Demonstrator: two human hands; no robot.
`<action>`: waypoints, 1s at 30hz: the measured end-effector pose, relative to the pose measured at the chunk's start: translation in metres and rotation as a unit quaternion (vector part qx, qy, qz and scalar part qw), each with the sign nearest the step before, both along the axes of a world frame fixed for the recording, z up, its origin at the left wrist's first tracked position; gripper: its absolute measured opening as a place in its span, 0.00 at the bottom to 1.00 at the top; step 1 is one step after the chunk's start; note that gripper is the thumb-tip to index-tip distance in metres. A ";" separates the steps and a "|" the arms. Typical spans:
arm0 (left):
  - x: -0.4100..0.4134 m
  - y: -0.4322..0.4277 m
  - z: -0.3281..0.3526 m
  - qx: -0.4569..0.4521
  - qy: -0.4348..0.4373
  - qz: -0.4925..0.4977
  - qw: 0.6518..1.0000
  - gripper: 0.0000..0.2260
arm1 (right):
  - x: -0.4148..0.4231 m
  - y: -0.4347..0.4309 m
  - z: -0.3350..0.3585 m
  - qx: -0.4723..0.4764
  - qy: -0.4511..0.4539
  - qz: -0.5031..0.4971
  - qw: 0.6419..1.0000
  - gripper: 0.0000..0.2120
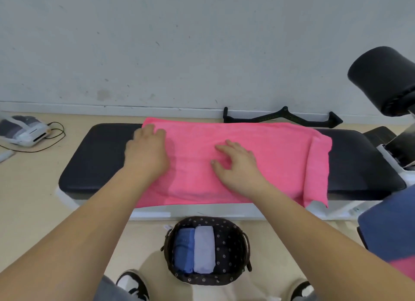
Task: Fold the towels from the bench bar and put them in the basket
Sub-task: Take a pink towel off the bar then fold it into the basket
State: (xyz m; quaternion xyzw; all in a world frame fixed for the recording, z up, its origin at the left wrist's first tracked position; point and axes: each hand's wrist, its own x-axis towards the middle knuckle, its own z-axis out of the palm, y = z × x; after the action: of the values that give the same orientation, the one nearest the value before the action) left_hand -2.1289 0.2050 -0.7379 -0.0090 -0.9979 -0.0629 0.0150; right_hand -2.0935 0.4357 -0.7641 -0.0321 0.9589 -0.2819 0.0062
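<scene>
Head view: pink terry towel (pixel 258 157) lies spread across the black padded bench (pixel 96 157), left hand (pixel 147 153) and right hand (pixel 235 163) pressed flat on it, fingers apart. Round dark patterned basket (pixel 233 244) on the beige floor (pixel 29 199) holds two folded towels, blue (pixel 184 251) and pale grey (pixel 204 249), below a scuffed grey wall (pixel 179 42).

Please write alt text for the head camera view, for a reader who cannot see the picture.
Two bare hands, left hand and right hand, press flat on a pink towel spread across a black padded bench. On the floor below, a dark patterned basket already holds a folded blue towel and a folded pale lavender towel side by side.
</scene>
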 end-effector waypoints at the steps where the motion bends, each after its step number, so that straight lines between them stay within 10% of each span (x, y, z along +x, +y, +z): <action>1: 0.003 0.015 -0.003 0.033 0.006 -0.046 0.998 0.25 | -0.002 0.013 0.004 0.026 -0.009 -0.025 0.999 0.34; 10: 0.027 0.165 -0.024 0.128 -0.033 -0.332 0.934 0.19 | 0.031 0.134 0.005 0.155 -0.164 -0.165 0.960 0.33; 22: -0.006 0.276 0.013 -0.030 0.000 -0.236 0.971 0.10 | 0.035 0.226 0.005 0.049 -0.058 -0.326 0.942 0.16; 30: -0.076 0.378 0.018 -0.024 -0.080 -0.524 0.848 0.26 | 0.027 0.224 0.014 -0.172 0.006 -0.268 0.948 0.07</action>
State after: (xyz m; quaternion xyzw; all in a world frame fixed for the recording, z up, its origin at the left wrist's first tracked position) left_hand -2.2050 0.5826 -0.7201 -0.5259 -0.8437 -0.0377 -0.1005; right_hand -2.0670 0.6595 -0.7505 0.2238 0.8692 -0.4334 -0.0813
